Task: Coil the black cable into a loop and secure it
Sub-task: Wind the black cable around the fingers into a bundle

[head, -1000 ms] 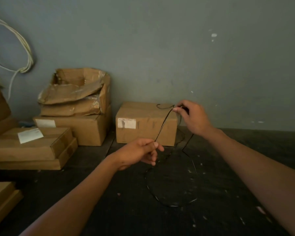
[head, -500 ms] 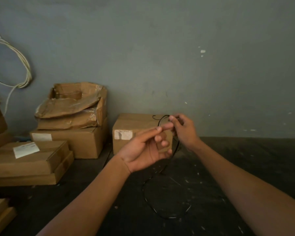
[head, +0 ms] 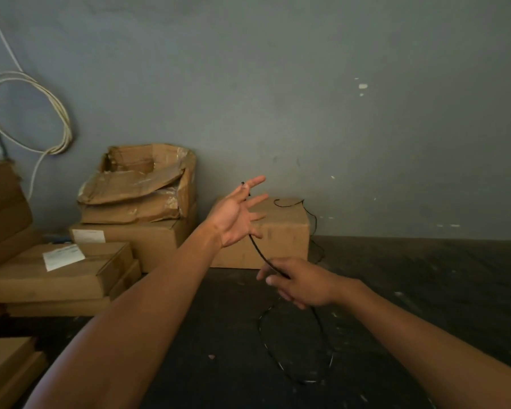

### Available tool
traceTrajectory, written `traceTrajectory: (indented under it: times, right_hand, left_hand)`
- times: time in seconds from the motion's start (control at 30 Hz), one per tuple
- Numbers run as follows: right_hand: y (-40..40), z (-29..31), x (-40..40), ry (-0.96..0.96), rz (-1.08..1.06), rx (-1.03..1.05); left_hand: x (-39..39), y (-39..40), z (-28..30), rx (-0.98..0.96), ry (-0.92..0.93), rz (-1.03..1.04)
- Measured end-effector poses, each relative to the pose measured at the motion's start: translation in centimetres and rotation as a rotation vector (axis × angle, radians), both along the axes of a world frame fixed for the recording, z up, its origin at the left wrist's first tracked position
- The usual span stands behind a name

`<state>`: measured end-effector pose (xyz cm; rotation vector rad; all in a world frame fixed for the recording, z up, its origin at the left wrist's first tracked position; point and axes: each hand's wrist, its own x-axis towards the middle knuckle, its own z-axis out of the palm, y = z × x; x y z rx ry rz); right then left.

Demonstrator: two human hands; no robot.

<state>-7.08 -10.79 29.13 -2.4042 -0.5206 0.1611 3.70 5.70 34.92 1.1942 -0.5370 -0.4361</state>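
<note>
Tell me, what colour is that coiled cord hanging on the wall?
White or cream, seen in the head view: the coiled cord.

The thin black cable [head: 260,251] looks like smooth, faintly glossy plastic sheathing. Behind it, the closed brown cardboard box [head: 281,231] is matt paperboard with a smooth face; left of that box, the torn, crumpled brown cardboard box [head: 142,184] shows creased, rough board with shiny tape. The dark floor [head: 410,290] in front of the closed box looks rough, matt and speckled. The grey-blue wall [head: 307,98] behind it is matt, chipped plaster.
</note>
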Motion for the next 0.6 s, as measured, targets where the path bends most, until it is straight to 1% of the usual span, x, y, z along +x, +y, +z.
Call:
traceTrajectory:
  times: [0.07,0.13,0.2,0.27,0.37,0.47,0.6]
  right_hand:
    - [-0.2,2.0,-0.7,-0.121,0.001,-0.070]
    - [-0.6,4.0,-1.1,-0.222,-0.042,-0.105]
    - [-1.3,5.9,-1.3,-0.280,-0.086,-0.081]
    - [-2.0,7.7,-1.4,-0.351,-0.115,-0.090]
    - [-2.9,9.6,-1.1,-0.419,-0.151,-0.107]
    - [-3.6,10.7,-0.5,-0.453,-0.189,-0.098]
    - [-4.2,11.2,0.2,-0.507,-0.203,-0.055]
  left_hand:
    - [0.6,0.5,-1.0,0.044,-0.018,0.047]
    - [0.9,0.9,-2.3,0.109,-0.062,0.056]
    - [0.9,1.1,-3.7,0.209,-0.104,0.006]
    - [0.5,1.1,-4.9,0.281,-0.104,-0.093]
    - [-1.0,0.5,-5.5,0.234,-0.055,-0.224]
    - [-2.8,-0.2,-5.4,0.212,-0.067,-0.269]
    - [-4.6,-0.4,-4.6,0.190,0.005,-0.386]
